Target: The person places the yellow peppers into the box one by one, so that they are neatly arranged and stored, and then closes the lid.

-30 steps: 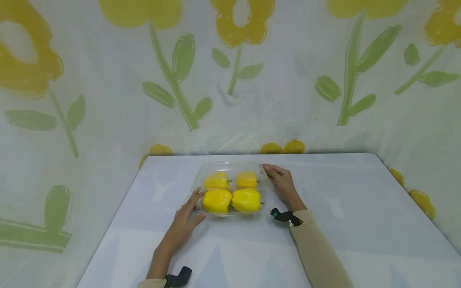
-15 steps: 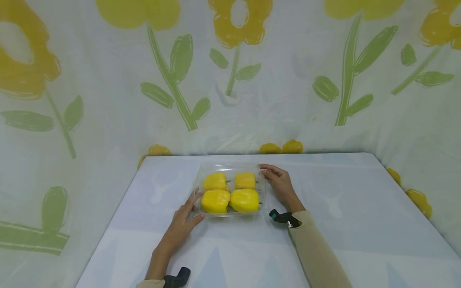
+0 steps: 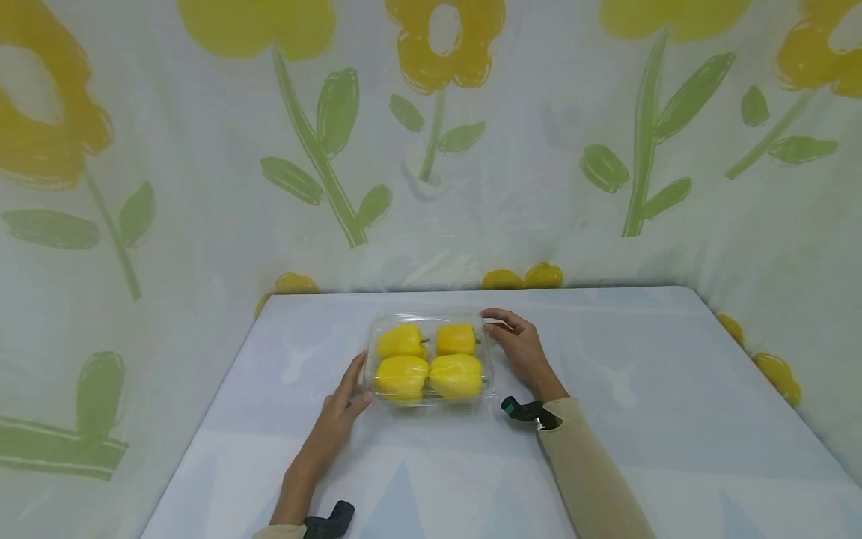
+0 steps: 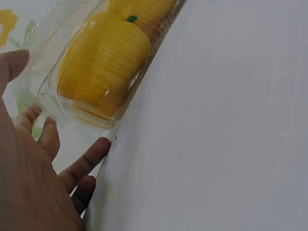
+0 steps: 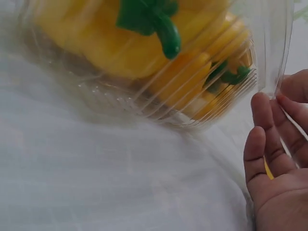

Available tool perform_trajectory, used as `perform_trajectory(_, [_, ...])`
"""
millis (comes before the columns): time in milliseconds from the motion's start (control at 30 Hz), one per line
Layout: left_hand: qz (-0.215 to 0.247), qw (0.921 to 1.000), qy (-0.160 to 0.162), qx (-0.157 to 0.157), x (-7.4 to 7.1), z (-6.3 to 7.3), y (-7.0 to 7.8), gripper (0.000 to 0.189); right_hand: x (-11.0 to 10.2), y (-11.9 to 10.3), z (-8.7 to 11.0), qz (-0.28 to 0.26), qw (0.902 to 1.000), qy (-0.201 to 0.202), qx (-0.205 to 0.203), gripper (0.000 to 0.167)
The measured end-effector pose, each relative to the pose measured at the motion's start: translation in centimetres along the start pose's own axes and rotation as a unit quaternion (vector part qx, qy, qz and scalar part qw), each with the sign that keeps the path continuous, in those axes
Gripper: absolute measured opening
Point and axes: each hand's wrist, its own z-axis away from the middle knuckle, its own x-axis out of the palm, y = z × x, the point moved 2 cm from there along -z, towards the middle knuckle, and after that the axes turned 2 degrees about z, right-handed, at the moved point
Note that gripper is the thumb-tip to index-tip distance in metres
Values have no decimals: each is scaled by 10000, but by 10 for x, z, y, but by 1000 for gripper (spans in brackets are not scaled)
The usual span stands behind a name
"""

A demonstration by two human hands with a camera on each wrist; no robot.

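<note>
Several yellow bell peppers (image 3: 456, 376) with green stems lie in two rows inside a clear plastic clamshell box (image 3: 431, 403) on the table. Its clear lid (image 3: 431, 317) extends over the peppers; whether it is latched cannot be seen. At the box's left side is my left hand (image 3: 333, 419), its fingers extended along the edge; the left wrist view shows fingers close to the plastic corner. My right hand (image 3: 525, 355) is at the far right corner. In the right wrist view its thumb and fingers pinch the thin edge of the lid (image 5: 273, 48).
The white table (image 3: 640, 419) has a pale blue pattern and stands against a curtain (image 3: 525, 195) printed with yellow flowers and green leaves. Black wrist straps (image 3: 528, 412) sit at both cuffs.
The lid has come down and forward over the front peppers, with the right hand at its corner. The left hand's fingers have drawn back slightly to the left of the box.
</note>
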Motion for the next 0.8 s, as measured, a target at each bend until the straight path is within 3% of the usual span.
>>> perform_trajectory(200, [90, 9998, 4, 187, -1, 0, -1, 68, 3, 2, 5, -166, 9990, -79, 396, 51])
perform_trajectory(433, [-8, 9998, 31, 201, -1, -2, -2, 69, 6, 5, 18, 362, 9969, -11, 693, 54])
perform_trajectory(800, [-104, 9998, 10, 158, 1, -4, -1, 69, 7, 3, 52, 427, 9945, 76, 953, 53])
